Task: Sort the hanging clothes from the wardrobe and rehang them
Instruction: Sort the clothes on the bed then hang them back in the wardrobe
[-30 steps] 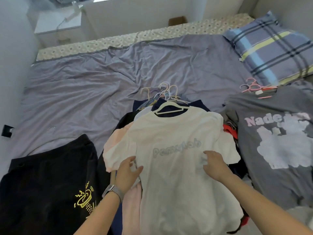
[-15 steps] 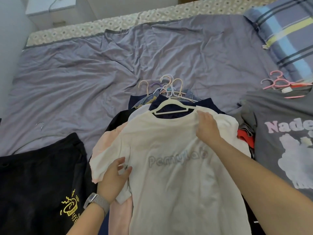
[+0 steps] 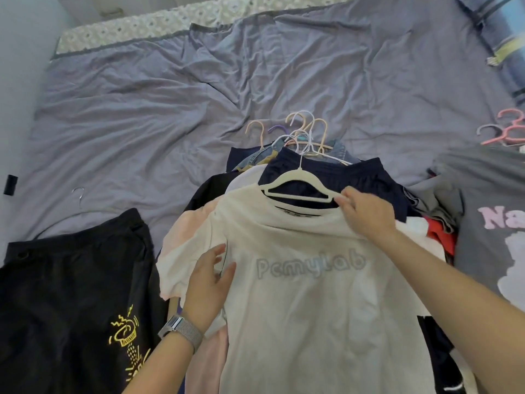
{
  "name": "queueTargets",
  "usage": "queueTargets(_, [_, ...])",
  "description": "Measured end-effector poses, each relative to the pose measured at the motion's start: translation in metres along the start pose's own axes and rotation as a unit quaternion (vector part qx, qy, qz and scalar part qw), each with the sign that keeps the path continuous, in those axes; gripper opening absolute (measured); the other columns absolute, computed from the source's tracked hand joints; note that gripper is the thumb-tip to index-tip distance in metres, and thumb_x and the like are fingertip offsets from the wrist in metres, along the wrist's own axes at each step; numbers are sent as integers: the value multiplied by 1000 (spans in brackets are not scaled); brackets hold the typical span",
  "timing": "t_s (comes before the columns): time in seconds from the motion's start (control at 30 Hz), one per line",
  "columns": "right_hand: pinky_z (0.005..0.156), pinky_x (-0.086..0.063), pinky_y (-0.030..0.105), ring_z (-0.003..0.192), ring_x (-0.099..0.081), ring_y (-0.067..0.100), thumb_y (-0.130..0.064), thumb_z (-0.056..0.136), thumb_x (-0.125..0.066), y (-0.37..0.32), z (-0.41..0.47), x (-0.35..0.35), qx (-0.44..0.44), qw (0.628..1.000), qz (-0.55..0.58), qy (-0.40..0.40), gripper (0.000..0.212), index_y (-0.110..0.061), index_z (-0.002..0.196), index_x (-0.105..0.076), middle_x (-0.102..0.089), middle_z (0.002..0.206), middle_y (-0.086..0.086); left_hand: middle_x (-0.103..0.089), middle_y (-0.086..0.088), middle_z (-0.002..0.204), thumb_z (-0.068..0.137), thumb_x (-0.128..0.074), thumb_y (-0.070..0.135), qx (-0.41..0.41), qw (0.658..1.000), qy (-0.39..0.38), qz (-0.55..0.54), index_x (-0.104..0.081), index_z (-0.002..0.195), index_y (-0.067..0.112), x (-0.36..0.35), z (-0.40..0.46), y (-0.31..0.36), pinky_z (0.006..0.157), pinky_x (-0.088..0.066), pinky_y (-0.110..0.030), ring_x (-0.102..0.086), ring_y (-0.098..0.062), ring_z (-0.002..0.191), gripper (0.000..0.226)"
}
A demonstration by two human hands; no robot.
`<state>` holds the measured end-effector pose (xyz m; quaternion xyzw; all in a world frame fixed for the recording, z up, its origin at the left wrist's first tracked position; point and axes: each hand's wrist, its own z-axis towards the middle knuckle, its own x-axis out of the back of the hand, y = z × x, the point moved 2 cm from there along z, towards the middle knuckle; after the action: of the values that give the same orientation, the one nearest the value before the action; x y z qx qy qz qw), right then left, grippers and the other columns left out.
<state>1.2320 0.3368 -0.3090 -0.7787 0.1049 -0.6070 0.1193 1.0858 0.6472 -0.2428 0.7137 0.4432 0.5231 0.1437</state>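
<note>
A white T-shirt (image 3: 312, 302) with grey lettering lies on top of a pile of clothes on the bed, still on its white hanger (image 3: 298, 183). My right hand (image 3: 366, 214) pinches the hanger's right end at the shirt's collar. My left hand (image 3: 208, 282) rests flat with spread fingers on the shirt's left sleeve. Under it lie a pink garment (image 3: 184, 234) and a navy garment (image 3: 355, 177), with several hanger hooks (image 3: 301, 132) sticking out beyond the pile.
A black garment with a yellow print (image 3: 76, 302) lies at the left. A grey printed T-shirt (image 3: 488, 223) lies at the right with pink hangers (image 3: 508, 132) above it. The purple bedsheet (image 3: 170, 95) stretches beyond; a striped pillow (image 3: 500, 32) sits far right.
My right hand moved up from the shirt's middle to the collar and took hold of the hanger's end. My left hand stayed on the left sleeve. The view tilted closer.
</note>
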Motion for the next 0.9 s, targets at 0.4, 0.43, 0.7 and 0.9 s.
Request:
queueTargets(0.4, [68,-46,29,62,-45,15,-76,80,-34,13,-109,32,74,982,161,-73,53,-30,56,-41,-43,57,-7,-54,26,100,79,-15,68,-150,951,-60,265,-50,108,43,3,9,48,102,-10,-36,-41,-3,119,51])
queueTargets(0.43, [75,-46,29,61,-44,14,-74,82,-36,14,-111,32,70,980,167,-78,51,-30,56,-41,-43,57,-9,-54,22,81,77,-11,69,-138,949,-75,275,-54,96,39,1,6,49,98,-14,-35,-47,0,101,56])
queueTargets(0.7, [65,-40,27,60,-47,11,-70,79,-41,-11,-114,38,40,984,131,-116,50,-24,63,-52,-52,59,-11,-44,6,48,74,-14,67,-60,964,-34,257,-55,72,35,14,-22,37,83,-27,-32,-49,-4,63,52])
queueTargets(0.9, [58,-36,26,65,-52,11,-65,79,-54,-37,-127,63,16,992,107,-61,37,-29,74,-49,-52,56,-9,-50,9,46,87,-38,54,-38,982,1,183,-56,67,34,32,-50,41,87,-32,-34,-52,-1,62,34])
